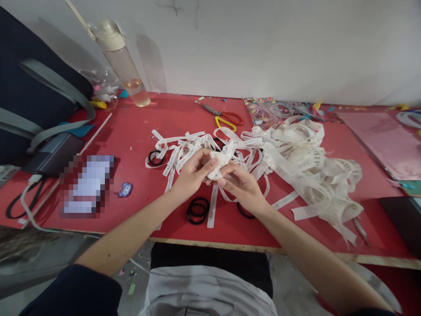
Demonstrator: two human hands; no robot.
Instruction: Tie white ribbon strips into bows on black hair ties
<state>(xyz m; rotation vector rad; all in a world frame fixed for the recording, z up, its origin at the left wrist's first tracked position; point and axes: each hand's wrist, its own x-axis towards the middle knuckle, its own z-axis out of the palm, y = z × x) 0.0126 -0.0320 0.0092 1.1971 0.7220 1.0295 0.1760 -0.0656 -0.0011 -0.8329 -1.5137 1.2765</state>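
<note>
Both hands meet over the middle of the red table, pinching one bunched piece of white ribbon (217,169). My left hand (196,171) grips its left side between thumb and fingers. On the right side, my right hand (242,184) closes its fingertips on the lower edge. Around and behind them lies a tangle of narrow printed ribbons (187,151). To the right is a larger heap of wide white ribbon (312,162). Black hair ties (198,210) rest on the table below my left hand, and another black ring (155,157) sits among the ribbons at left.
Red-and-yellow-handled scissors (226,118) lie behind the ribbons. A tall clear bottle (126,70) stands near the wall. At left are a phone (90,184), a small blue trinket (125,189) and a dark box with a cable (55,151). A dark device (401,219) sits at right.
</note>
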